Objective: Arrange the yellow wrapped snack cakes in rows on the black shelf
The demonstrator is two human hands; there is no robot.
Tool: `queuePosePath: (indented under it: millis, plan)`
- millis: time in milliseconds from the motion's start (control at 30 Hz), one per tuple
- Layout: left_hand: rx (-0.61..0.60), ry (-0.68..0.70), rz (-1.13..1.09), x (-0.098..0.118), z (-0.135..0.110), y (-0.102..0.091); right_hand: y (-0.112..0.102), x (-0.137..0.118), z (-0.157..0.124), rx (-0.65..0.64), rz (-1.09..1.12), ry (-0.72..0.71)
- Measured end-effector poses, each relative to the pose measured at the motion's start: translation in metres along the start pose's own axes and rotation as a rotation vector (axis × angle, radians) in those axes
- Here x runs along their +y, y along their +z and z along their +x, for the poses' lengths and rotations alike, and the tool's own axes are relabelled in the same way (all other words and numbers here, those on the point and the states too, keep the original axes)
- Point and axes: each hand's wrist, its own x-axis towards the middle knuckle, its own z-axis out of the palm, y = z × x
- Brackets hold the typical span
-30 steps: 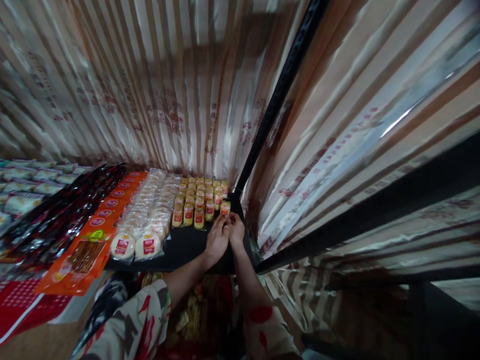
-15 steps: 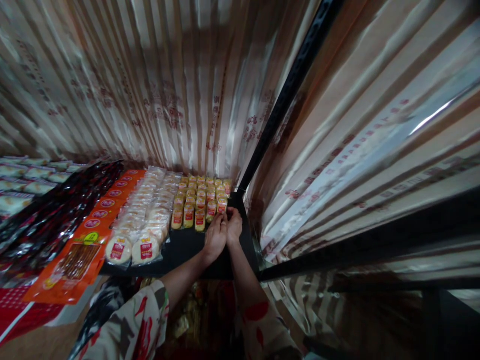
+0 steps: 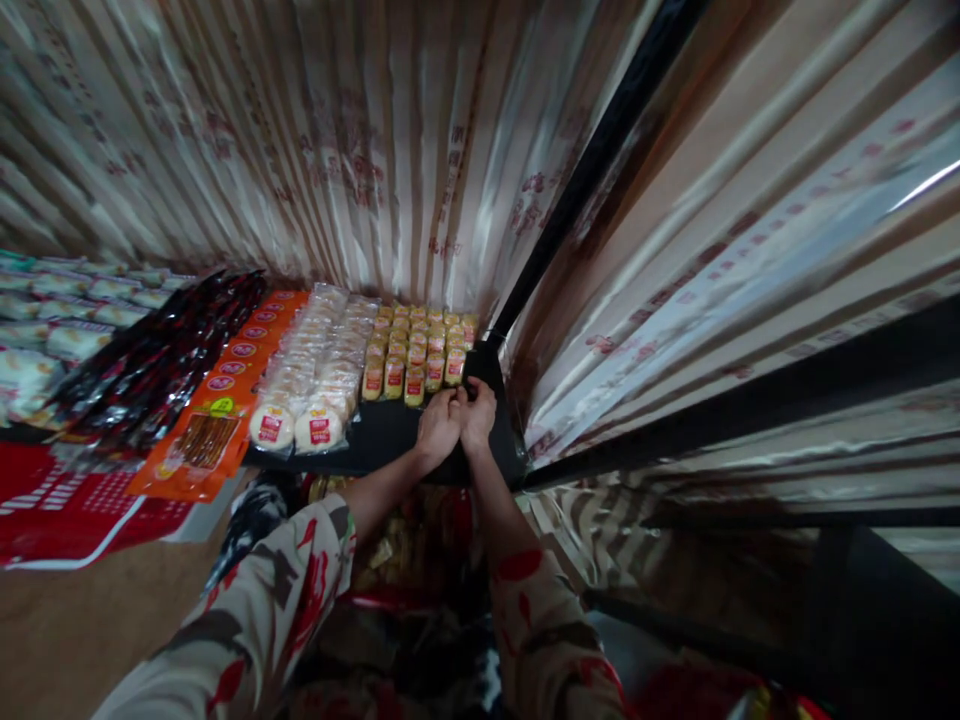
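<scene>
My left hand (image 3: 438,432) and my right hand (image 3: 478,412) meet over the black shelf (image 3: 382,432), fingertips together. Both have curled, closed fingers; anything between them is too small or hidden to make out. Just beyond the fingertips stand small yellow snack packs (image 3: 414,385) with red labels, lined up in several rows. The front pack of the rightmost column (image 3: 454,366) is nearest to my hands. To the left of these lie two columns of round white wafers or crackers in clear wrappers (image 3: 319,430), overlapping one another.
Further left are orange snack bags (image 3: 206,440), dark shiny packets (image 3: 169,350) and white packets (image 3: 79,340). A black post (image 3: 555,215) rises at the shelf's back right corner. Printed plastic sheeting (image 3: 405,150) hangs behind. Yellowish packages (image 3: 394,550) lie below the shelf.
The view has shifted, so the shelf goods appear higher and slightly to the right. My hands have drawn back a little from the yellow packs, staying together.
</scene>
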Motion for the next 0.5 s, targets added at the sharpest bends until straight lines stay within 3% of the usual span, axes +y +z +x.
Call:
queuePosePath:
  millis: [167, 300, 500]
  plan:
    - [-0.038, -0.018, 0.08, -0.013, -0.031, -0.01, -0.019, -0.008, -0.038, -0.032, 0.109, -0.017]
    - [-0.068, 0.014, 0.092, -0.024, -0.063, -0.018, -0.037, -0.017, -0.077, -0.174, 0.249, -0.008]
    - [-0.195, 0.068, 0.147, -0.057, -0.119, -0.024, -0.055, -0.011, -0.137, -0.349, 0.047, -0.08]
